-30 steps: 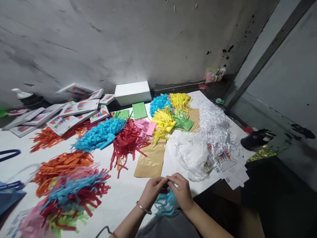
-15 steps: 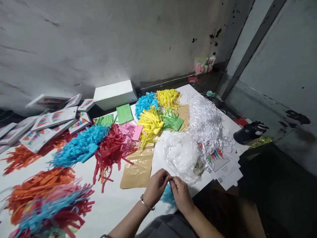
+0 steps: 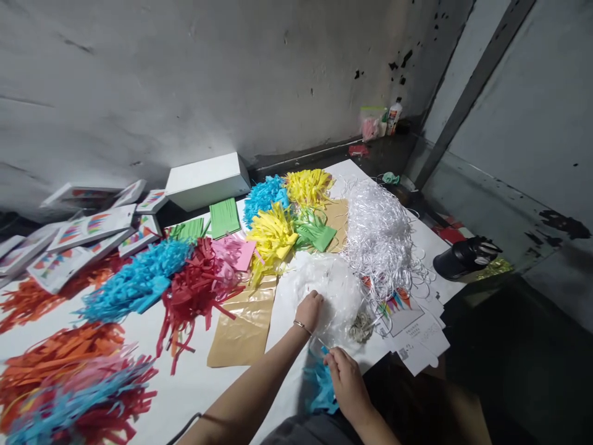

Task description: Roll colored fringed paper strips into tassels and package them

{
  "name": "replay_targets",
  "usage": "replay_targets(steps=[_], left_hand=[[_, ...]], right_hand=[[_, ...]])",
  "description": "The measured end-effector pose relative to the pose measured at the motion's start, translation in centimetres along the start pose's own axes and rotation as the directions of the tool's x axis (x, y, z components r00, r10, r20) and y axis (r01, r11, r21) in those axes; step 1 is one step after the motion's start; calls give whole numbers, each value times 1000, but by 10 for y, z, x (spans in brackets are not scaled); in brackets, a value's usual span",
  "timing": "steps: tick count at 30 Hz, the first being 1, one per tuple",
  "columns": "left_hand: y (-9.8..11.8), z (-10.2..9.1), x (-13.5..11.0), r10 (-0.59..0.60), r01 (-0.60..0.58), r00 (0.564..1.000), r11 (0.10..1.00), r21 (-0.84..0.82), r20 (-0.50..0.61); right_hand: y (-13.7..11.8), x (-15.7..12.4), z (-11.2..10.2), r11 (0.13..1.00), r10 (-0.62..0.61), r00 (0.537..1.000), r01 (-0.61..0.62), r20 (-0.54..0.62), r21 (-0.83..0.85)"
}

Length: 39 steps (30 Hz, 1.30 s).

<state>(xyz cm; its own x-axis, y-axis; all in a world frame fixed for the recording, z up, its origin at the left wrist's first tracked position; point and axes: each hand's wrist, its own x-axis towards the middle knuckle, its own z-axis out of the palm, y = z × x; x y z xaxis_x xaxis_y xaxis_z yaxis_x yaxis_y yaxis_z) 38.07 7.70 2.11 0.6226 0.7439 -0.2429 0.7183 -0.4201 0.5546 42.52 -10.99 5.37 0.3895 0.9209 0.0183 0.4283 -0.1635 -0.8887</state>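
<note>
Landmark: crumpled, clear-white plastic bag (image 3: 340, 296) on the white-covered table (image 3: 290, 377). Left hand (image 3: 309, 310) at its near-left part, fingers curled in and bunched; cannot tell whether they grip the film. Metal bangle (image 3: 303, 327) on that wrist. Right hand (image 3: 343, 374) nearer the wearer than the bag, thumb and forefinger pinching the upper end of a bright blue, fringed paper tassel (image 3: 321, 386); strips hang below the bag's near edge. Coil of thin greyish bands (image 3: 361, 326) at the bag's near-right edge. Beyond it to the right, tangled heap of white cord (image 3: 377, 232). Left of it, flat, shiny brown packet (image 3: 243, 334); beyond, yellow fringed paper bundle (image 3: 273, 235).
</note>
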Motion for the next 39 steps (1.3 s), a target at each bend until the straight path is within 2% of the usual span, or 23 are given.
replay_targets(steps=[4, 8, 11, 13, 16, 18, 19, 21, 22, 23, 25, 28, 31, 33, 39], left_hand=[[-8, -1, -10, 3, -3, 1000, 1000, -1, 20], [-11, -3, -12, -31, 32, 999, 996, -81, 11], [-8, -9, -9, -61, 59, 998, 976, -210, -7], [-5, -17, -15, -76, 67, 997, 942, -328, -14], [-3, -32, -41, -111, 92, 994, 859, -504, -7], [-4, -44, -69, -142, 119, 990, 749, -652, 18], [-5, -51, -85, -162, 141, 986, 638, -757, 47], [-6, -66, -117, -187, 191, 973, 300, -935, 139], [-6, -74, -133, -187, 207, 965, 117, -971, 183], [-6, -81, -147, -185, 214, 959, -29, -976, 216], [-7, -93, -171, -189, 208, 952, -174, -963, 240], [-12, -103, -200, -212, 173, 949, -264, -949, 233], [-21, -107, -222, -245, 129, 947, -299, -945, 207], [-27, -109, -233, -268, 101, 945, -304, -947, 187], [-38, -116, -253, -310, 57, 940, -264, -963, 141]], right_hand=[[8, -1, -2, 1000, 3, 1000, -3, 12, -4], [4, 0, 3, 1000, -9, 999, 10, 44, -28], [-3, 0, 7, 997, -28, 997, 33, 75, -66], [-5, -1, 9, 996, -38, 998, 43, 57, -83], [-7, -3, 8, 997, -9, 999, 7, -30, -71], [-11, -3, 7, 999, 1, 997, -4, -72, -50], [-16, -2, 7, 999, -5, 997, 2, -76, -40], [-31, -1, 8, 999, -37, 998, 36, -49, -22], [-42, -1, 9, 998, -64, 998, 64, -22, -13], [-54, -1, 12, 995, -100, 995, 100, 8, -9], [-79, -1, 19, 980, -195, 979, 197, 65, -29], [-114, -5, 33, 930, -333, 934, 348, 126, -121], [-136, -11, 47, 873, -412, 887, 450, 207, -190], [-144, -15, 56, 856, -420, 870, 474, 258, -204], [-156, -24, 70, 870, -383, 868, 454, 315, -193]])
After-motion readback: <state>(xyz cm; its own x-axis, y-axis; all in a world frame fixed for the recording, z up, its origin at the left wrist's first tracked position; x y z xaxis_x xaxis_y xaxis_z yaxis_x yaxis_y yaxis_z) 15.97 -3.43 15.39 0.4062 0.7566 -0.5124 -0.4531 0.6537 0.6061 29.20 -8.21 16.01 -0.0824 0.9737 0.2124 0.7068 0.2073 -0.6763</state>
